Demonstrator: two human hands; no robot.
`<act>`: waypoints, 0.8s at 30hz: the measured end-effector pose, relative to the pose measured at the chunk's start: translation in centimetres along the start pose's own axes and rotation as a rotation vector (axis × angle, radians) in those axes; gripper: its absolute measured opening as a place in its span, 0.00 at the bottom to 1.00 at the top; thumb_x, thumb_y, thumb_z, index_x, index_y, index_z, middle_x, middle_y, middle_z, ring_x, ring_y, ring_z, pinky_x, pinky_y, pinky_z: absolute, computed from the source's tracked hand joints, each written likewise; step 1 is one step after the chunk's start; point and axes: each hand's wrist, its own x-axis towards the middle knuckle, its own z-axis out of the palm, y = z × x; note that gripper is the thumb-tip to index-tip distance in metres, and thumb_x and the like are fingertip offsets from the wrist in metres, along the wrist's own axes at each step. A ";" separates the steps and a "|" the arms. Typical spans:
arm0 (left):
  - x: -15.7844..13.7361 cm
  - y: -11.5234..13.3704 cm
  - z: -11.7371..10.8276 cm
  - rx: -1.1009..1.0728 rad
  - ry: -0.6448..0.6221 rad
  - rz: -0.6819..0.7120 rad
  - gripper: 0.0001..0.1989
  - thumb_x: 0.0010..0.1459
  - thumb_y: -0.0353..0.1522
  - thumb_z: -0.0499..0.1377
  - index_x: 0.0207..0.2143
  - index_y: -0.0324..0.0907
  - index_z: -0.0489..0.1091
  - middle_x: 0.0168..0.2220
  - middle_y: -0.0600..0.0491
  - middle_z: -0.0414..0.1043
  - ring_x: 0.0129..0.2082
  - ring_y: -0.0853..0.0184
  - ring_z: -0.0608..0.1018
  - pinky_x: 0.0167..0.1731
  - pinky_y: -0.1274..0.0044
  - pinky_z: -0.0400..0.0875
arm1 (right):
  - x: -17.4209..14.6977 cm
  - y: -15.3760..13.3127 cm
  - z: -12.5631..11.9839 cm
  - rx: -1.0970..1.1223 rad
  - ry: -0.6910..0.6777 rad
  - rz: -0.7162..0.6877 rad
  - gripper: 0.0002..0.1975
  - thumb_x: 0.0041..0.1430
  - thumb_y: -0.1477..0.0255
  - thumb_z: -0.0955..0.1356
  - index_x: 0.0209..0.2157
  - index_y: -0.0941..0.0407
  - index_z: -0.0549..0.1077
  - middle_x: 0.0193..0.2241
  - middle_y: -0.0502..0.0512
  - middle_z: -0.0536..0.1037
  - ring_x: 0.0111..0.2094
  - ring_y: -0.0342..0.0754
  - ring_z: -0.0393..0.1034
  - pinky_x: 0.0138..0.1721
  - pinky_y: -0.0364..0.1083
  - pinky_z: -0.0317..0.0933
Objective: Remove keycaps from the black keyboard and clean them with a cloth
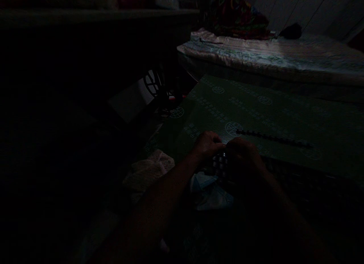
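The view is very dark. My left hand point(207, 145) and my right hand point(242, 152) meet near the middle, fingertips almost touching, both closed in a pinch. Between and below them shows a dark checkered piece point(220, 164) with pale shiny squares, which looks woven. Both hands appear to grip its upper edge, though the exact fingertip hold is lost in shadow. Under my wrists lies a crumpled light-blue cloth or wrapper point(210, 192). A thin dark strip with a notched edge point(273, 138) lies beyond my right hand on a green printed sheet point(256, 116).
A pale crumpled cloth point(150, 171) lies left of my left forearm. More dark checkered material point(313, 184) spreads at the right. Behind stands a bed-like surface point(256, 55) with patterned fabric point(241, 19) on it. A spoked wheel point(153, 84) sits beneath the shelf point(99, 15) at left.
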 end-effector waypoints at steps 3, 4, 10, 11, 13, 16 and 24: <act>0.0 0.1 0.0 -0.018 -0.004 -0.024 0.05 0.45 0.31 0.61 0.24 0.37 0.73 0.27 0.54 0.73 0.30 0.69 0.73 0.30 0.80 0.65 | 0.1 0.2 0.1 -0.018 0.004 -0.010 0.08 0.50 0.71 0.62 0.20 0.56 0.68 0.22 0.51 0.68 0.25 0.44 0.63 0.27 0.43 0.54; -0.1 0.1 0.0 -0.025 -0.003 -0.033 0.05 0.45 0.31 0.61 0.24 0.37 0.73 0.26 0.54 0.72 0.29 0.69 0.73 0.29 0.80 0.65 | 0.1 0.3 0.1 -0.013 0.010 -0.011 0.08 0.50 0.71 0.62 0.20 0.56 0.68 0.22 0.51 0.68 0.25 0.44 0.63 0.26 0.43 0.54; -0.1 0.4 0.1 -0.066 -0.007 -0.088 0.05 0.44 0.31 0.61 0.25 0.37 0.74 0.26 0.54 0.73 0.28 0.69 0.73 0.28 0.80 0.65 | 0.0 0.6 0.2 0.020 0.015 -0.023 0.08 0.51 0.70 0.62 0.22 0.56 0.69 0.23 0.52 0.69 0.26 0.46 0.63 0.27 0.44 0.55; -0.1 0.4 0.1 -0.072 -0.010 -0.099 0.06 0.44 0.31 0.61 0.25 0.37 0.74 0.25 0.54 0.73 0.28 0.69 0.73 0.27 0.80 0.64 | 0.0 0.5 0.2 0.021 0.017 -0.023 0.08 0.51 0.70 0.62 0.22 0.56 0.69 0.23 0.52 0.68 0.26 0.46 0.63 0.27 0.44 0.55; 0.0 0.3 0.1 -0.080 -0.021 -0.106 0.07 0.44 0.32 0.61 0.26 0.37 0.74 0.25 0.54 0.73 0.27 0.70 0.73 0.27 0.80 0.64 | 0.0 0.5 0.1 0.021 0.017 -0.016 0.08 0.50 0.70 0.62 0.22 0.56 0.69 0.23 0.52 0.68 0.25 0.45 0.63 0.27 0.44 0.55; 0.0 0.1 0.0 -0.115 -0.053 -0.092 0.06 0.44 0.32 0.60 0.25 0.37 0.73 0.24 0.55 0.72 0.26 0.71 0.72 0.26 0.80 0.63 | 0.0 0.4 0.1 0.003 0.007 -0.008 0.08 0.51 0.70 0.62 0.22 0.56 0.69 0.23 0.52 0.68 0.26 0.45 0.63 0.27 0.43 0.54; 0.0 0.2 -0.1 -0.150 -0.066 -0.096 0.06 0.44 0.32 0.59 0.25 0.38 0.73 0.23 0.56 0.72 0.26 0.70 0.72 0.26 0.80 0.63 | 0.1 0.5 0.4 -0.074 0.011 -0.048 0.09 0.52 0.71 0.62 0.21 0.55 0.67 0.24 0.51 0.67 0.26 0.44 0.61 0.28 0.42 0.53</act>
